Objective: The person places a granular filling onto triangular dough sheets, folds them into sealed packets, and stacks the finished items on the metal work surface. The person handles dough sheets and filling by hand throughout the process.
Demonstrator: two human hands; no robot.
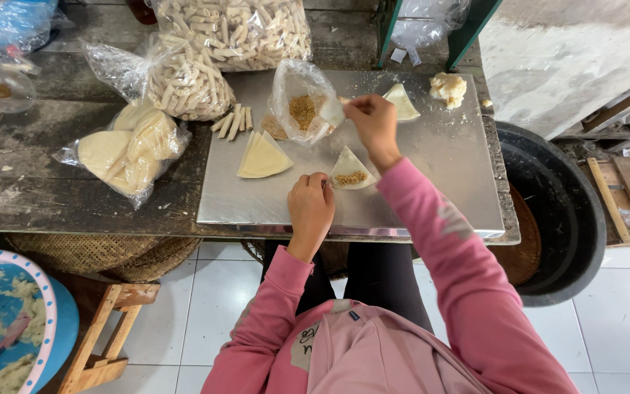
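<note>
pale cream wrapper [349,168], brown filling [351,177]; grey steel tray [446,175]; pink sleeves [439,226]; blue dotted-rim basin [9,321].

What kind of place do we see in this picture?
Probably a small home or workshop snack kitchen: a metal work sheet on a worn wooden table, bags of rolled snacks, and the left hand holding a wrapper with filling.

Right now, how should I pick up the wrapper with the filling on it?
Take the wrapper by its bare pointed top corner, coming from above on the far side. The filling sits near the wide bottom edge, and the left hand already rests by its left corner, so the tip is the free, clean part.
</note>
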